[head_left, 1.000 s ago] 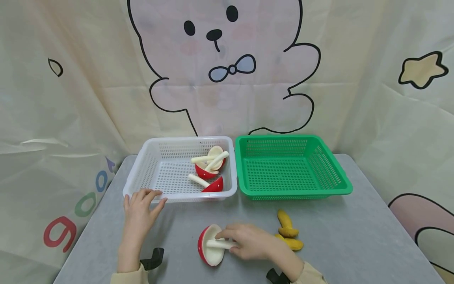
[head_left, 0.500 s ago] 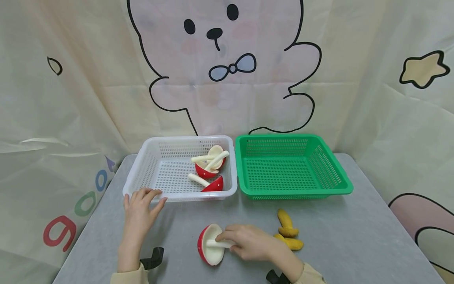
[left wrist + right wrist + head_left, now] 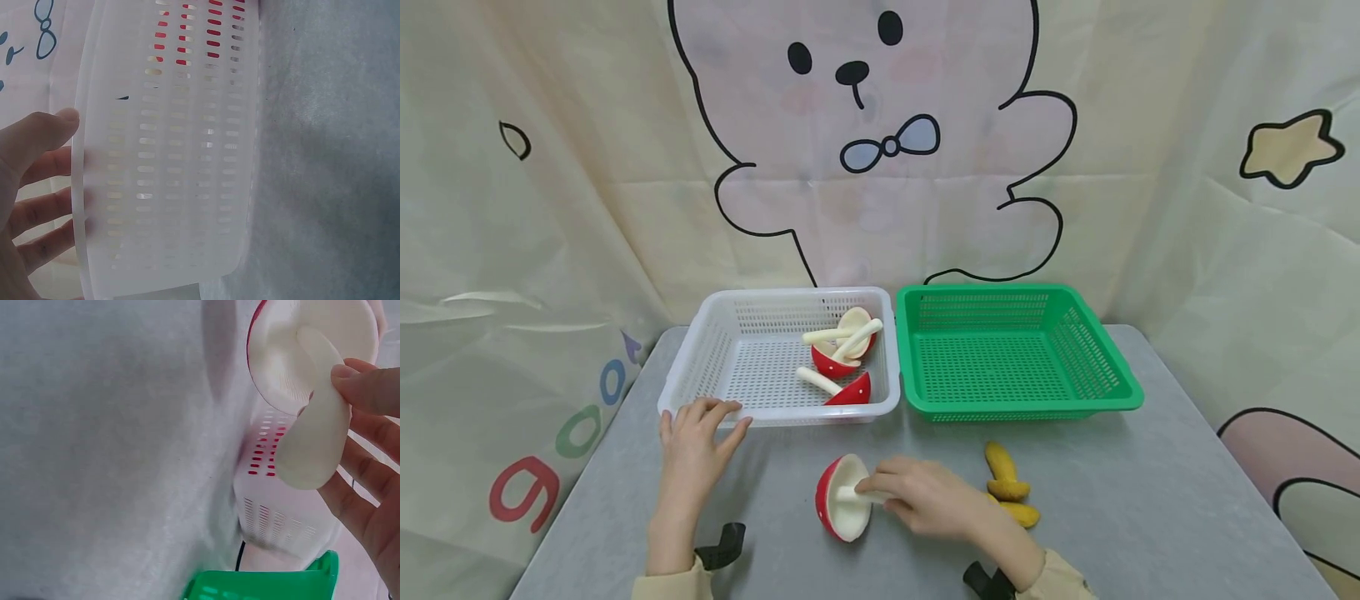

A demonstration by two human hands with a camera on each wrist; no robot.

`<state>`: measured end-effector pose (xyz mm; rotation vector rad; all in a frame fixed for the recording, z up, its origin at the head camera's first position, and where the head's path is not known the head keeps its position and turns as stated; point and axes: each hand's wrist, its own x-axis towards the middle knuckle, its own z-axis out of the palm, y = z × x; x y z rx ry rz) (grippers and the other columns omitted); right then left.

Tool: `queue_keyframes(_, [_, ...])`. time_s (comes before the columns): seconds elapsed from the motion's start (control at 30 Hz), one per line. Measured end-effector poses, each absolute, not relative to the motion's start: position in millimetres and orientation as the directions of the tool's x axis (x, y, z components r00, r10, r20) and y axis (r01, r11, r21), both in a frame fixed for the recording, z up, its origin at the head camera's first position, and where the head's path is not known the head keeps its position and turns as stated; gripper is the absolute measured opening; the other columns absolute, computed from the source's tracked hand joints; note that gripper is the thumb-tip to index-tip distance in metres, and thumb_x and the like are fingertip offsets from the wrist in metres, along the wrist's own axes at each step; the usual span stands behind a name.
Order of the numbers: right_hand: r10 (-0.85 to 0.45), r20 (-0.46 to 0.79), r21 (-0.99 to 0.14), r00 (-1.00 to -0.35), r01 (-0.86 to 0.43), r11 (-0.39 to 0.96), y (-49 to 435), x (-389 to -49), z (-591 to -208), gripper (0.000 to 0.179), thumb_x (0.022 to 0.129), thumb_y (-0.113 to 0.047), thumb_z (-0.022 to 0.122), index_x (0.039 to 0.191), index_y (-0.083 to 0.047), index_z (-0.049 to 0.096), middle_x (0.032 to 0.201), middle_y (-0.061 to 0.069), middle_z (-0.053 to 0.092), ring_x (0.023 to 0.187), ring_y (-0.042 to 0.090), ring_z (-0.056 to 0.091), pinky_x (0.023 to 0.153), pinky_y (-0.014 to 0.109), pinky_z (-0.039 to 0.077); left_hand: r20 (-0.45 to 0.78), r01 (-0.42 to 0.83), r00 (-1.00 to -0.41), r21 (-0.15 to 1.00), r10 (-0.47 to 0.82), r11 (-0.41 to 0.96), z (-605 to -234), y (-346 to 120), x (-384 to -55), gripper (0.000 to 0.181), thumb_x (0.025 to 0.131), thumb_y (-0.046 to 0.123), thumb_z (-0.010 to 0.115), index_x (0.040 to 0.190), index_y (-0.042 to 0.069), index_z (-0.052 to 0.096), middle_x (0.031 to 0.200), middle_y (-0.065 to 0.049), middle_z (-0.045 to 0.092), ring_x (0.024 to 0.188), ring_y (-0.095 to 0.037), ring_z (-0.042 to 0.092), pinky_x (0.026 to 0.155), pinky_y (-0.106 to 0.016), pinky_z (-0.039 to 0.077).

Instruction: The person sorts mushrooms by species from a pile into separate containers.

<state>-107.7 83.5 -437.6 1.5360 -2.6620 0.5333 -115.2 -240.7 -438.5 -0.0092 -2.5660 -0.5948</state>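
My right hand [image 3: 928, 497] pinches the pale stem of a red-capped toy mushroom [image 3: 847, 510], its cap facing left with the cream underside showing. In the right wrist view, the thumb and fingers hold this mushroom stem [image 3: 315, 444], and it appears raised off the table. My left hand [image 3: 697, 454] holds the near left rim of a white basket [image 3: 760, 415]. Seen from the left wrist, the thumb [image 3: 53, 128] lies at the rim while the fingers pass behind the basket wall. Several red toy mushrooms [image 3: 848, 392] with white dots lie in the right part of that basket.
A green basket [image 3: 1022, 408] stands right beside the white one, with nothing seen inside. Two yellow-brown toy mushrooms [image 3: 1009, 487] lie on the grey table [image 3: 1120, 517] beyond the right forearm. A printed curtain [image 3: 1150, 208] hangs behind the table.
My right hand has moved the toy mushroom slightly up and away from me, turning it a little. The left hand stays on the white basket's rim.
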Motion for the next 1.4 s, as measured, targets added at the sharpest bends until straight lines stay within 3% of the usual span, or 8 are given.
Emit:
queue_keyframes(0.3, [-0.822, 0.246, -0.241, -0.514, -0.854, 0.462, 82, -115, -421, 0.039, 0.083, -0.004, 0.070, 0.116, -0.023, 0.066, 0.101, -0.010, 0.064, 0.090, 0.004, 0.055, 0.076, 0.013, 0.049, 0.479, 0.123, -0.872, 0.408, -0.098, 0.905, -439, -242, -115, 0.025, 0.079, 0.020, 0.078, 0.099, 0.007, 0.071, 0.102, -0.014, 0.063, 0.103, -0.038, 0.053, 0.104, -0.076, 0.017])
queue_keyframes(0.67, [-0.806, 0.189, -0.272, -0.561, -0.819, 0.506, 79, -123, -398, 0.040, 0.085, -0.008, 0.071, 0.121, -0.024, 0.064, 0.106, -0.009, 0.065, 0.094, 0.006, 0.056, 0.078, 0.013, 0.050, 0.480, 0.124, -0.872, 0.407, -0.097, 0.905, -440, -242, -115, 0.025, 0.079, 0.020, 0.079, 0.100, 0.008, 0.071, 0.103, -0.013, 0.063, 0.102, -0.037, 0.053, 0.103, -0.076, 0.018])
queue_keyframes(0.9, [-0.810, 0.260, -0.223, -0.526, -0.849, 0.479, 76, -128, -383, 0.040, 0.083, -0.010, 0.073, 0.121, -0.021, 0.064, 0.111, -0.006, 0.066, 0.102, 0.009, 0.058, 0.083, 0.019, 0.053, 0.483, 0.123, -0.870, 0.407, -0.099, 0.905, -439, -242, -115, 0.026, 0.079, 0.020, 0.079, 0.100, 0.007, 0.071, 0.102, -0.013, 0.063, 0.101, -0.037, 0.053, 0.103, -0.076, 0.017])
queue_keyframes(1.2, [-0.797, 0.286, -0.186, -0.532, -0.847, 0.498, 68, -136, -363, 0.040, 0.085, -0.008, 0.071, 0.121, -0.022, 0.063, 0.109, -0.006, 0.065, 0.095, 0.008, 0.058, 0.073, 0.016, 0.051, 0.469, 0.107, -0.877, 0.399, -0.103, 0.911, -440, -242, -115, 0.027, 0.079, 0.022, 0.079, 0.100, 0.007, 0.071, 0.102, -0.014, 0.063, 0.101, -0.037, 0.053, 0.104, -0.076, 0.017])
queue_keyframes(1.4, [-0.804, 0.284, -0.187, -0.522, -0.853, 0.488, 57, -146, -351, 0.039, 0.085, -0.008, 0.070, 0.121, -0.022, 0.064, 0.112, -0.006, 0.064, 0.098, 0.009, 0.057, 0.076, 0.020, 0.053, 0.451, 0.095, -0.885, 0.412, -0.112, 0.906, -439, -240, -115, 0.029, 0.079, 0.023, 0.078, 0.101, 0.006, 0.070, 0.103, -0.014, 0.062, 0.101, -0.036, 0.052, 0.105, -0.076, 0.016])
